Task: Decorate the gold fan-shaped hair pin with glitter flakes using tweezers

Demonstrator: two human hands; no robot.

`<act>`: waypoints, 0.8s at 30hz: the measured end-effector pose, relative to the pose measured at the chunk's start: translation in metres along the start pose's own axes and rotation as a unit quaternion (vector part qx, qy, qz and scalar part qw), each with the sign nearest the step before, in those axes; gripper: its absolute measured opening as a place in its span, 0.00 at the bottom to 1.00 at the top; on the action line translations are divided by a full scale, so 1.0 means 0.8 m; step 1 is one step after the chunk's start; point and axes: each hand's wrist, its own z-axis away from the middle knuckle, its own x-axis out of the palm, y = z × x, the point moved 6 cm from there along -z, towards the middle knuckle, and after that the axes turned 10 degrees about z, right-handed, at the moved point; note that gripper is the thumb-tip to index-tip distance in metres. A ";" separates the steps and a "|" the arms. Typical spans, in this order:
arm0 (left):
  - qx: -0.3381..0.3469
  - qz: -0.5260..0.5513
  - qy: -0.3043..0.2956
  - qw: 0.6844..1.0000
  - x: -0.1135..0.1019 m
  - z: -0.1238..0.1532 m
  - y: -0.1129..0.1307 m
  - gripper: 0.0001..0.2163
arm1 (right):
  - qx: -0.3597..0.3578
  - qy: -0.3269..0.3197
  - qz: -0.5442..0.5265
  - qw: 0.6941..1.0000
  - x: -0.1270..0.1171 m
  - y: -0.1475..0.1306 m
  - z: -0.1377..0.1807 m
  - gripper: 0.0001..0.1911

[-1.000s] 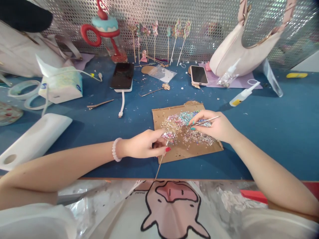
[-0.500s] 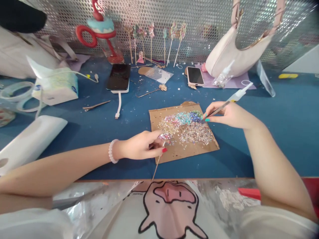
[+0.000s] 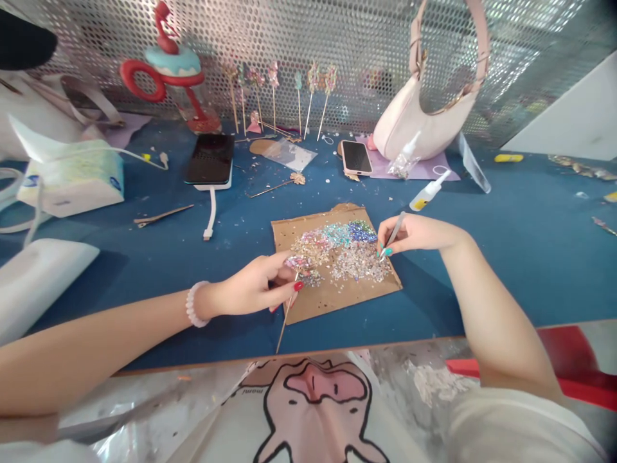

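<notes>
My left hand (image 3: 258, 283) is closed on a thin stick (image 3: 285, 315) topped with a rhinestone-covered ornament (image 3: 297, 262). The ornament sits by my fingertips over the left part of a cardboard sheet (image 3: 332, 307), and the stick slants down toward the table edge. Slim metal tweezers (image 3: 398, 226) are pinched in my right hand (image 3: 409, 233), their tips pointing down at the right edge of the sheet. Pale, clear rhinestones (image 3: 361, 263) lie just left of those tips. Pink, turquoise and blue ones (image 3: 362, 230) are heaped farther back.
A glue bottle (image 3: 428, 193) lies behind my right hand. At the back are a phone (image 3: 355, 158), a larger black phone (image 3: 211, 159) with a white cable, a pink handbag (image 3: 409, 122), a red-handled cup (image 3: 190, 96) and several upright decorated sticks. A tissue pack (image 3: 80, 180) stands left.
The view has shifted right. My right hand has moved nearer, from the blue rhinestones to the pale ones, with the tweezers now more upright. My left hand keeps its hold on the stick.
</notes>
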 end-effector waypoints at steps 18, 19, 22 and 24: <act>-0.064 0.086 -0.028 0.994 0.018 0.010 -0.006 0.05 | -0.039 -0.096 -0.075 0.992 0.038 -0.032 -0.002 0.11; -0.066 0.078 -0.033 0.994 0.020 0.010 -0.006 0.05 | -0.039 -0.096 -0.077 0.992 0.039 -0.033 -0.003 0.11; -0.075 0.048 -0.055 0.994 0.024 0.011 -0.007 0.06 | -0.041 -0.094 -0.081 0.991 0.040 -0.033 -0.004 0.11; -0.076 0.039 -0.062 0.994 0.026 0.011 -0.009 0.05 | -0.042 -0.094 -0.084 0.991 0.040 -0.034 -0.005 0.10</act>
